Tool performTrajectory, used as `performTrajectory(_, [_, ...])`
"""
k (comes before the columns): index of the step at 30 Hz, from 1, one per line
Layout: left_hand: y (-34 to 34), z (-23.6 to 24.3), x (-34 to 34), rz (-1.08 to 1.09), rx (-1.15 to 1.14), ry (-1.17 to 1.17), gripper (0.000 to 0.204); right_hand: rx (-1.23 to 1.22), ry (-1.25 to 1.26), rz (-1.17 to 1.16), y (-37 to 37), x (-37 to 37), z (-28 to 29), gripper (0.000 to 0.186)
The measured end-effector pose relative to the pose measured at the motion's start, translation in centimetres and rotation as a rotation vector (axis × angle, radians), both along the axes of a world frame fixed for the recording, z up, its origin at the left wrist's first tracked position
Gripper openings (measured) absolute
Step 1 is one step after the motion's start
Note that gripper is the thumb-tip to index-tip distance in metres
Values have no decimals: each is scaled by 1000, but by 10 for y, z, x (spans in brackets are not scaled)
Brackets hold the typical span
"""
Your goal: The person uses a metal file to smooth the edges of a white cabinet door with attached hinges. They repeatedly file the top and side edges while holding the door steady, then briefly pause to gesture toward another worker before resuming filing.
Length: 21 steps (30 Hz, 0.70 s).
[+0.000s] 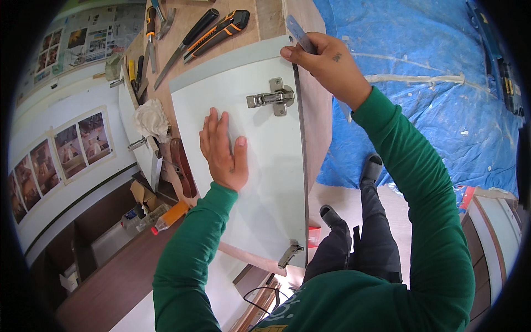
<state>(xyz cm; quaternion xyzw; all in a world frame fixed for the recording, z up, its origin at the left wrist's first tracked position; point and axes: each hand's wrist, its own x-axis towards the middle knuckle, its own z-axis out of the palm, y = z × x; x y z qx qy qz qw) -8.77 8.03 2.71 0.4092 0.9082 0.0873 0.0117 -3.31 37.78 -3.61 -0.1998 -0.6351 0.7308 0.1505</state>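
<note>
My left hand (224,155) lies on a white cabinet door panel (265,188), its fingers stretched out. My right hand (332,66) grips a long, flat metal strip (301,34), perhaps a ruler, at the panel's upper right edge; part of the strip shows below my wrist. A metal hinge (278,97) is fixed near that edge, left of the strip, and a second hinge (289,255) sits at the lower right corner. A grey band (224,62) runs along the panel's far edge.
Knives (215,41), hammers (165,22) and a crumpled cloth (150,117) lie on the wooden bench (254,19). Bottles (171,213) stand at lower left beside a panel with taped photos (80,141). A blue tarp (398,61) is at right; my legs show below.
</note>
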Motion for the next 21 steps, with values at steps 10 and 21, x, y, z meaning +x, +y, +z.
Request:
performTrajectory(10, [0,0,-1,5,5,-4,57,-38,-49,204,-32,60,10,27])
performTrajectory(21, [-3,-3,-2,30,58,-75,60,-32,-169,181,2,46,-1,45])
